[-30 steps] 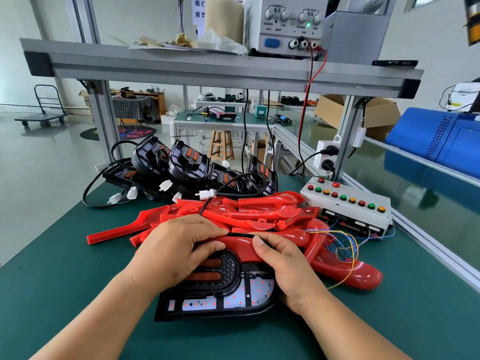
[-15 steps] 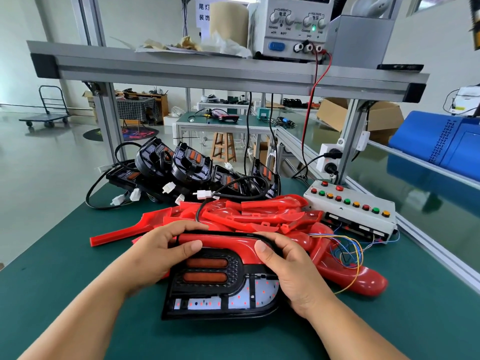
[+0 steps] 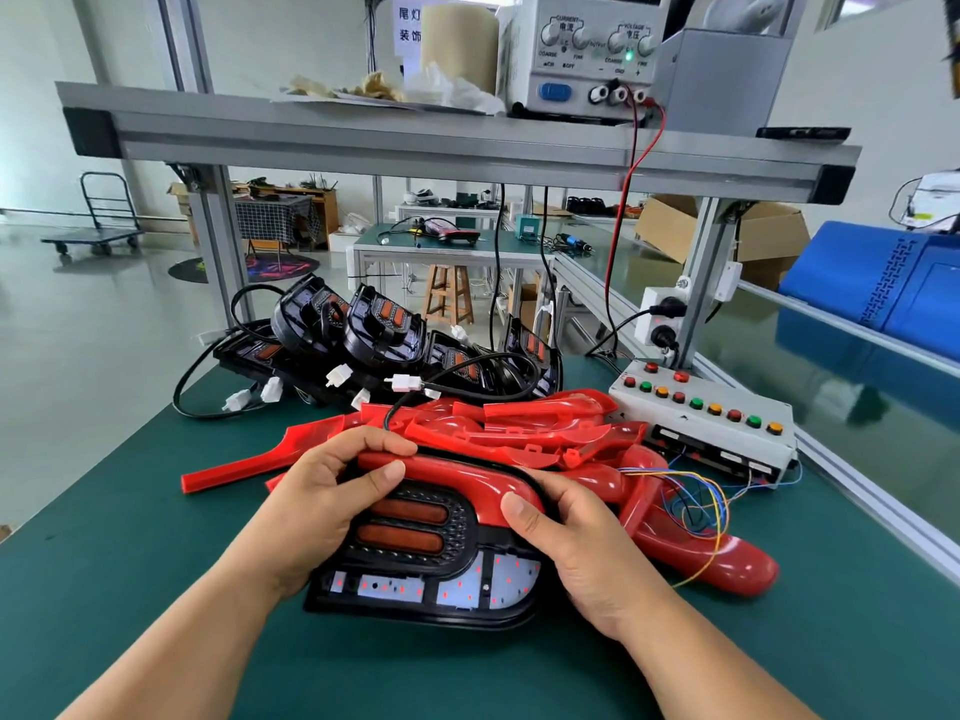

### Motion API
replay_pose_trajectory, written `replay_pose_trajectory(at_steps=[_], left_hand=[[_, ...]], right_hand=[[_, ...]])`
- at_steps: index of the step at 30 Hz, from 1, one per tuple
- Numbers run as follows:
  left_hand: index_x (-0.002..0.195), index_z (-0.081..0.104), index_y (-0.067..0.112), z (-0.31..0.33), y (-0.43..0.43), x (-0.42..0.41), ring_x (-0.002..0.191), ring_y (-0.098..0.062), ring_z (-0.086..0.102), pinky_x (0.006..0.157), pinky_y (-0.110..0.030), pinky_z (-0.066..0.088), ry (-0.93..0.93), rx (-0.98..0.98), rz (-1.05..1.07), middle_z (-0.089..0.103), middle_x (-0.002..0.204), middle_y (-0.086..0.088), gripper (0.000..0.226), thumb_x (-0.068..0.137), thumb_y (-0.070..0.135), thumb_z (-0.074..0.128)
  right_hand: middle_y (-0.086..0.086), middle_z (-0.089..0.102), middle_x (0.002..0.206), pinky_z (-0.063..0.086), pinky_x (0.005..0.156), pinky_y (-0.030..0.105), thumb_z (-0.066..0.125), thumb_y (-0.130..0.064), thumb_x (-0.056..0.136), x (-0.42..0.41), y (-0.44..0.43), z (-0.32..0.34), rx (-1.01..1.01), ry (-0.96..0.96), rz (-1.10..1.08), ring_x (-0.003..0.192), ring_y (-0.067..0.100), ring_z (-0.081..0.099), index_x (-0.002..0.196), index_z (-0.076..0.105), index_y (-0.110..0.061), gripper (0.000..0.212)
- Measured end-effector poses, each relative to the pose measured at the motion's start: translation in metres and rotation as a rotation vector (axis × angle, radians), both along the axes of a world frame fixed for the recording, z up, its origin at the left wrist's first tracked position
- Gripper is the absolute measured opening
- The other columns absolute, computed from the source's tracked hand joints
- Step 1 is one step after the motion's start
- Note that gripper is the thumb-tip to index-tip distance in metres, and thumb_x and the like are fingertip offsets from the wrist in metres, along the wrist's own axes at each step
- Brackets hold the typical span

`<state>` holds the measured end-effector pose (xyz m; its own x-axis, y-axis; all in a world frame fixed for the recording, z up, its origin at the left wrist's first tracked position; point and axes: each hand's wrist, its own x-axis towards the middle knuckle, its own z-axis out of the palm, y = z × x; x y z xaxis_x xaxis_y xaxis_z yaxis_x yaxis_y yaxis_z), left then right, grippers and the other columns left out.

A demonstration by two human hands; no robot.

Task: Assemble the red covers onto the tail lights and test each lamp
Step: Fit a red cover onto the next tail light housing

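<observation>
Since a second earlier, both hands had slid off the top of the red cover (image 3: 467,472) and out to its ends, and the tail light (image 3: 467,558) had tipped up toward the camera.

It sat on a dark green desk (image 3: 156,589) under a grey metal shelf (image 3: 415,142) that carried a power supply (image 3: 582,49) with a green lamp lit. At the right of the desk lay a white button box (image 3: 717,423) with red, green and orange buttons, and thin coloured wires (image 3: 696,506) looped out from it. Beyond the desk was a workshop with a pale floor, a wooden stool (image 3: 447,298), a trolley (image 3: 104,215) and cardboard boxes (image 3: 670,226).

The tail light was at the near middle of the desk, just in front of a pile of loose covers (image 3: 519,423) and, farther back, a heap of black lamps (image 3: 374,330) with cables and white plugs. Its black body held two orange oblong lenses in a dotted frame, and below them white panels speckled with small red lights. The red cover lay along its upper edge, curving down at the right.

The left hand (image 3: 322,501) gripped the left end, fingers (image 3: 384,441) curled over the top and thumb pressing the cover. The right hand (image 3: 587,553) gripped the right end, thumb flat on the cover; its other fingers were hidden behind the lamp.
</observation>
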<state>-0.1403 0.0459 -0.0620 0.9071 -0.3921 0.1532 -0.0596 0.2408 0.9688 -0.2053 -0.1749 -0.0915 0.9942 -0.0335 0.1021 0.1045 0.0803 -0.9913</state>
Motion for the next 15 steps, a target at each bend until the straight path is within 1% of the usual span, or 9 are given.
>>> replay_pose_trajectory(at_steps=[2,5,8,11,15], left_hand=[[0.092,0.070,0.016,-0.0001,-0.0002,-0.0004,0.076,-0.035,0.072,0.058,-0.042,0.059,-0.001,0.001,-0.013,0.071,0.084,-0.017,0.017,0.076,0.016,0.066],[0.093,0.069,0.017,0.0006,-0.0041,-0.0032,0.077,-0.036,0.073,0.057,-0.041,0.059,-0.001,0.005,-0.008,0.072,0.085,-0.018,0.016,0.078,0.022,0.063],[0.095,0.070,0.018,0.0020,-0.0074,-0.0052,0.075,-0.037,0.072,0.056,-0.042,0.059,0.006,-0.023,0.016,0.072,0.085,-0.018,0.019,0.081,0.025,0.060],[0.102,0.067,0.020,0.0030,-0.0083,-0.0057,0.075,-0.042,0.071,0.057,-0.047,0.058,0.009,-0.056,0.032,0.072,0.087,-0.017,0.022,0.082,0.022,0.059],[0.104,0.065,0.024,0.0025,-0.0086,-0.0049,0.073,-0.043,0.071,0.056,-0.049,0.057,0.019,-0.077,0.053,0.072,0.085,-0.014,0.025,0.080,0.021,0.060]], right_hand=[[0.003,0.072,0.116,0.053,0.089,0.025,0.079,-0.041,0.072,-0.0006,0.0004,0.0016,0.009,-0.015,-0.011,0.110,0.019,0.067,0.119,0.067,-0.015,0.054],[0.003,0.073,0.114,0.054,0.085,0.023,0.079,-0.042,0.070,-0.0006,0.0005,0.0021,0.039,-0.014,-0.036,0.108,0.020,0.068,0.117,0.067,-0.016,0.055],[0.002,0.073,0.114,0.053,0.085,0.021,0.078,-0.042,0.071,-0.0012,0.0007,0.0029,0.011,-0.031,-0.051,0.107,0.018,0.068,0.118,0.067,-0.016,0.055],[0.002,0.073,0.114,0.053,0.086,0.022,0.080,-0.041,0.072,-0.0014,0.0015,0.0043,0.020,-0.024,-0.045,0.108,0.018,0.068,0.118,0.067,-0.017,0.053],[0.008,0.074,0.111,0.053,0.086,0.023,0.080,-0.041,0.074,-0.0023,0.0009,0.0067,0.040,0.013,0.002,0.105,0.022,0.069,0.109,0.073,-0.012,0.046]])
